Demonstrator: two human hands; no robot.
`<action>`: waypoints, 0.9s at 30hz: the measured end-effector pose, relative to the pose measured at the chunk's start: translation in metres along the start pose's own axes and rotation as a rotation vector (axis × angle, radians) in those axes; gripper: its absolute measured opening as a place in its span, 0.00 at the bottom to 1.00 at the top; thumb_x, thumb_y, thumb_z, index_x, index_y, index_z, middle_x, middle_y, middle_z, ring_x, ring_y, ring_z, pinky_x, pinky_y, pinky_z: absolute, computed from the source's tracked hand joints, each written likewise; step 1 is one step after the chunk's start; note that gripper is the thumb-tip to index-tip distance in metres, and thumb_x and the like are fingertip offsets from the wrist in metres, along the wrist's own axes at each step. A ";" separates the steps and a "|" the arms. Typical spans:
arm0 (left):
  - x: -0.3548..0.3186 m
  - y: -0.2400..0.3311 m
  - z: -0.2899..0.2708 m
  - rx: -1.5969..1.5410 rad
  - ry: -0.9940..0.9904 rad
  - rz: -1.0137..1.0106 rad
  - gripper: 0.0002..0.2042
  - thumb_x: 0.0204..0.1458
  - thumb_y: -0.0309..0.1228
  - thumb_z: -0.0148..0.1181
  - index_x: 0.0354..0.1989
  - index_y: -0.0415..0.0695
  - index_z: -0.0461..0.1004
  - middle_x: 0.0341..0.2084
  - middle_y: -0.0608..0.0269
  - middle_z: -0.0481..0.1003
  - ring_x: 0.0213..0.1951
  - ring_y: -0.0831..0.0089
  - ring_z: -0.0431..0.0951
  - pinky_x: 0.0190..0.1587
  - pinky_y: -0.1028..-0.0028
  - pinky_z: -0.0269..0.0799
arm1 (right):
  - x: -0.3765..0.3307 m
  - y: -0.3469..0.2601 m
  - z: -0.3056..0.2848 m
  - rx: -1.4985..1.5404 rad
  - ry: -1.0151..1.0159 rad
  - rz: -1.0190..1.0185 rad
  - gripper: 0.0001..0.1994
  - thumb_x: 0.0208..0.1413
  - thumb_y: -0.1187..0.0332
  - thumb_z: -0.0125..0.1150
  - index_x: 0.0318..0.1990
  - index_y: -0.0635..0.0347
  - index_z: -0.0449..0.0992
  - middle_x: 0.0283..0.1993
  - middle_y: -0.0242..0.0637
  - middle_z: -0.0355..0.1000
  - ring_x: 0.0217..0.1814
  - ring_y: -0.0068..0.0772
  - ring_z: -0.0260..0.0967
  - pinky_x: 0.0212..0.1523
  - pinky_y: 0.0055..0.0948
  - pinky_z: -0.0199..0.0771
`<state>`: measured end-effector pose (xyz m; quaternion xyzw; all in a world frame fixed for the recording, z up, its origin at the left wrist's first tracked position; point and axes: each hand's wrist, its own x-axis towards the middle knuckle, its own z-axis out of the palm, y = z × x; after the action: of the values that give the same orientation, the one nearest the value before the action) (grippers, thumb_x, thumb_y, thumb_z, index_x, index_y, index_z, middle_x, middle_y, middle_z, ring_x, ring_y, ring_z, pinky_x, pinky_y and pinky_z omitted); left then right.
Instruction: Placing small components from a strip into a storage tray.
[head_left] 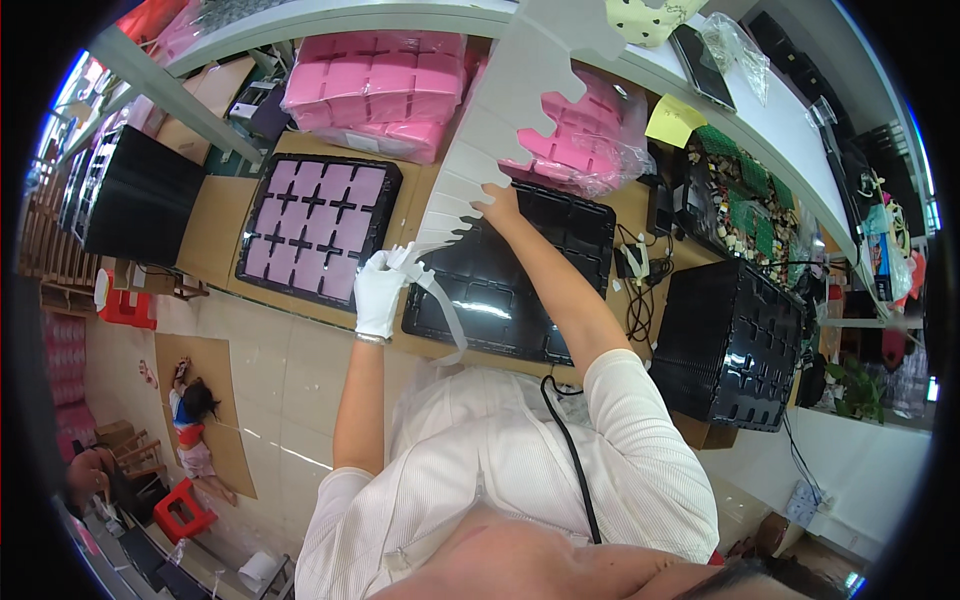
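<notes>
My left hand (376, 292) wears a white glove, and its fingers are closed on the lower end of a long, whitish translucent sheet (500, 110) with notched edges. A narrow strip (447, 318) of the same material curls down from that hand. Bare, my right hand (500, 207) grips the notched edge of the sheet farther up. Below both hands lies a black plastic tray (480, 305), partly covered by the sheet and my right arm. Left of it sits another black tray (388, 190) with pale pink pieces (318, 225) in its compartments.
Stacked black trays stand at left (145, 200) and right (725, 345). Pink wrapped packs (375, 90) lie behind, under a white shelf (780, 120) holding a phone (703, 68). Cables (640, 300) and circuit boards (745, 180) are at right. A person (195, 430) lies on floor cardboard.
</notes>
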<state>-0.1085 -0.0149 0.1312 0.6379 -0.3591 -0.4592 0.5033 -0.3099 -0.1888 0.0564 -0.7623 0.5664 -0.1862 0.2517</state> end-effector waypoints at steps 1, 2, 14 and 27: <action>0.000 0.002 0.000 -0.011 -0.024 -0.026 0.06 0.48 0.24 0.59 0.34 0.35 0.74 0.27 0.66 0.74 0.29 0.84 0.72 0.32 0.83 0.69 | -0.001 -0.004 0.000 0.048 0.016 0.069 0.18 0.35 0.60 0.70 0.35 0.59 0.77 0.35 0.47 0.74 0.43 0.51 0.70 0.44 0.40 0.71; 0.003 -0.004 0.000 -0.011 -0.031 -0.026 0.06 0.48 0.24 0.59 0.34 0.35 0.74 0.27 0.66 0.74 0.29 0.84 0.72 0.32 0.83 0.69 | -0.003 -0.006 -0.001 0.097 0.033 0.139 0.17 0.36 0.61 0.69 0.34 0.59 0.77 0.35 0.46 0.74 0.42 0.50 0.70 0.44 0.39 0.71; 0.007 0.006 0.014 -0.017 -0.079 -0.086 0.04 0.48 0.20 0.57 0.33 0.38 0.74 0.26 0.66 0.75 0.25 0.82 0.73 0.28 0.83 0.67 | -0.122 -0.028 -0.016 1.711 -0.239 0.287 0.08 0.53 0.77 0.49 0.39 0.68 0.73 0.38 0.45 0.73 0.39 0.31 0.71 0.42 0.25 0.72; 0.006 -0.004 0.030 0.018 -0.209 -0.016 0.10 0.51 0.30 0.62 0.38 0.37 0.76 0.25 0.70 0.76 0.26 0.85 0.73 0.27 0.83 0.66 | -0.162 -0.077 -0.056 0.649 -0.032 -0.205 0.04 0.45 0.74 0.65 0.30 0.57 0.77 0.23 0.26 0.63 0.26 0.18 0.61 0.28 0.17 0.62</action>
<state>-0.1348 -0.0286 0.1238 0.5938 -0.4089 -0.5239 0.4536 -0.3298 -0.0252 0.1471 -0.6981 0.3940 -0.3692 0.4701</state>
